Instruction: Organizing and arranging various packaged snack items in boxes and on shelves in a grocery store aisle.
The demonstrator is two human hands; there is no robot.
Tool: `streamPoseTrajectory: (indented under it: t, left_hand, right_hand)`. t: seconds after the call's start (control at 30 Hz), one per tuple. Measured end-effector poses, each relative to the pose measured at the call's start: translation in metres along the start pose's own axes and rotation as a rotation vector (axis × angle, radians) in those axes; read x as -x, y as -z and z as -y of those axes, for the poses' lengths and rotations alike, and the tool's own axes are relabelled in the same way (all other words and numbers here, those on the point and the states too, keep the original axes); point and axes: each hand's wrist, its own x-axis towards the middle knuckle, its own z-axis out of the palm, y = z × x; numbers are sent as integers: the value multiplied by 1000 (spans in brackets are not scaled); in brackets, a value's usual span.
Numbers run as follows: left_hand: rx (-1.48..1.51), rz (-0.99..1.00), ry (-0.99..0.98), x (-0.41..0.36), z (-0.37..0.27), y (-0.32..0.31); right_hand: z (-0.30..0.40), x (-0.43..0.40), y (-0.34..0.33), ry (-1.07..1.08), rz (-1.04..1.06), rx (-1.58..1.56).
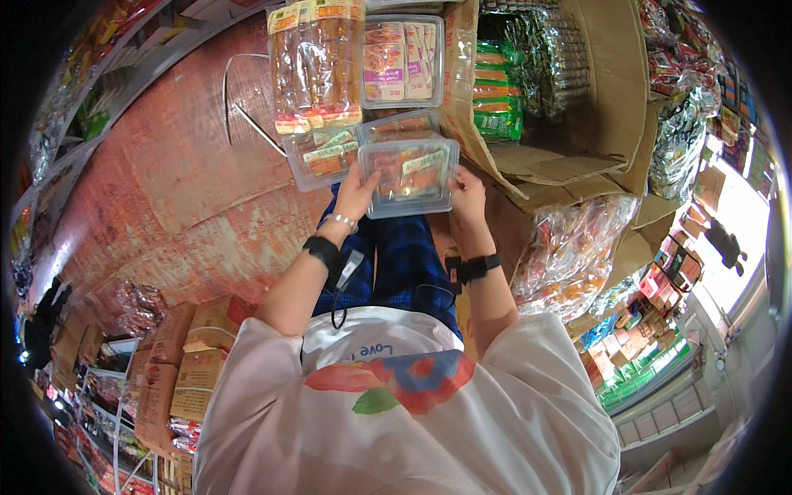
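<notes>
Between my left hand (357, 193) and my right hand (468, 190) is a clear plastic box (409, 179) holding wrapped orange-brown snack packets, gripped at its two short sides. It is held above my thighs. Just beyond it lies a similar clear box (399, 125), partly covered by the held one. Another clear box (326, 158) with the same kind of packets sits to the left, close to my left hand. Farther off, a clear box (402, 62) contains pink-and-white packets. Beside that lies a large clear bag (317, 68) of brown snack sticks.
An open cardboard carton (609, 93) at right holds green-wrapped packets (498, 93) and dark silvery packs. Below it is a clear plastic bag of snacks (575, 247). White strapping (257, 127) lies on the worn reddish floor (185, 161). Taped cartons (198, 365) stand at lower left; a person (723, 241) is far right.
</notes>
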Motion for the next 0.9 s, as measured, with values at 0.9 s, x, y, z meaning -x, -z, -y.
streamPoseTrajectory:
  t: [0.9]
  left_hand:
    - [22, -747, -39, -101, -64, 171]
  right_hand:
    - [160, -36, -39, 316, -42, -344]
